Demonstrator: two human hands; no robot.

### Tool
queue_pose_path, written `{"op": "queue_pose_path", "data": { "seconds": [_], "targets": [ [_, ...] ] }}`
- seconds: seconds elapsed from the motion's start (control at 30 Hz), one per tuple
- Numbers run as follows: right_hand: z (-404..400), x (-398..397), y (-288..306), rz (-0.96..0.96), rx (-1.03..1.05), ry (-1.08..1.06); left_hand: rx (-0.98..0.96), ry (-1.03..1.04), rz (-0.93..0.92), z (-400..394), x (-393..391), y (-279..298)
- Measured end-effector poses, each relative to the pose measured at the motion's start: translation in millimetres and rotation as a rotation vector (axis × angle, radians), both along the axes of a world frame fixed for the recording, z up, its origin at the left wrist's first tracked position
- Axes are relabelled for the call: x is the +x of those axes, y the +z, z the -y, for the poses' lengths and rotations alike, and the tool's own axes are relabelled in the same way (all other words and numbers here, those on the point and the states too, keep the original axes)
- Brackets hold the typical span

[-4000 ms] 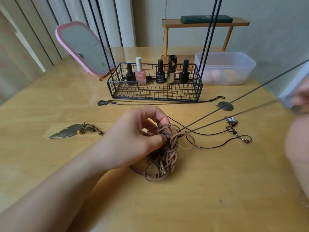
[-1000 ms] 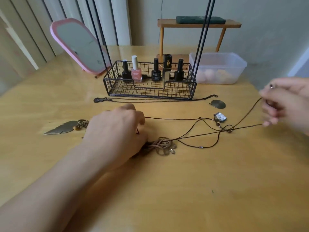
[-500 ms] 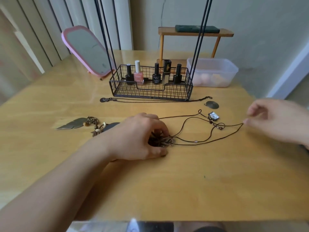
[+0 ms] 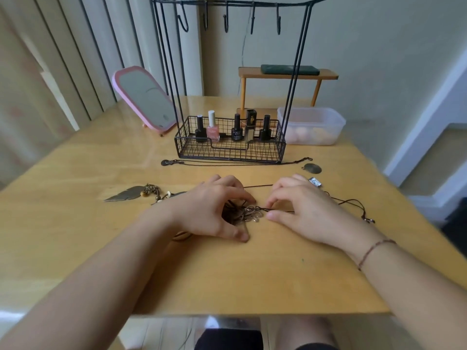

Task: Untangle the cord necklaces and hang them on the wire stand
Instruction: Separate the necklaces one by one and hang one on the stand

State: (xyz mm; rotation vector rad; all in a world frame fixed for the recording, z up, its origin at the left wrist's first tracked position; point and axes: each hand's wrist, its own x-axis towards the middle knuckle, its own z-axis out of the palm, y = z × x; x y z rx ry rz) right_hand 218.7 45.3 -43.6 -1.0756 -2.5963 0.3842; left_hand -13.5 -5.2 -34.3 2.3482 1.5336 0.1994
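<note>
A knotted bundle of brown cord necklaces [image 4: 243, 213] lies mid-table. My left hand [image 4: 211, 207] curls over its left side, fingers gripping the tangle. My right hand [image 4: 300, 209] pinches a thin dark cord [image 4: 351, 201] just right of the bundle; that cord trails off to the right past a small silver pendant [image 4: 314, 182]. The black wire stand [image 4: 231, 145] rises behind, its basket base holding nail polish bottles and its top bar [image 4: 228, 3] carrying several bare hooks. A feather pendant [image 4: 125, 193] with beads lies to the left.
A thin chain necklace [image 4: 235, 161] with an oval disc [image 4: 312, 168] lies along the front of the basket. A pink mirror [image 4: 145, 98] leans at back left. A clear plastic box [image 4: 312, 126] and a small wooden shelf [image 4: 286, 74] stand at back right.
My right hand let the long cord go slack and came in from the far right to the bundle. The view tilted up, showing the stand's hooks.
</note>
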Motion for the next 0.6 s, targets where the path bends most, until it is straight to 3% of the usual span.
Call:
{"op": "queue_pose_path", "data": {
  "seconds": [0.13, 0.37, 0.43, 0.6],
  "targets": [
    [-2.1, -1.9, -6.5, -0.024, -0.008, -0.014, -0.105, -0.061, -0.066, 1.8, -5.9, 3.2],
    [-3.3, -5.4, 12.9, -0.329, -0.177, -0.085, -0.147, -0.109, -0.054, 0.7, -13.4, 4.4],
    [-5.2, -4.4, 14.4, -0.253, -0.188, -0.074, -0.153, -0.113, -0.052, 0.6, -14.3, 4.3],
    [3.7, 6.1, 12.1, 0.208, -0.017, -0.02, -0.23, -0.142, -0.072, 1.4, -19.4, 8.5]
  ]
}}
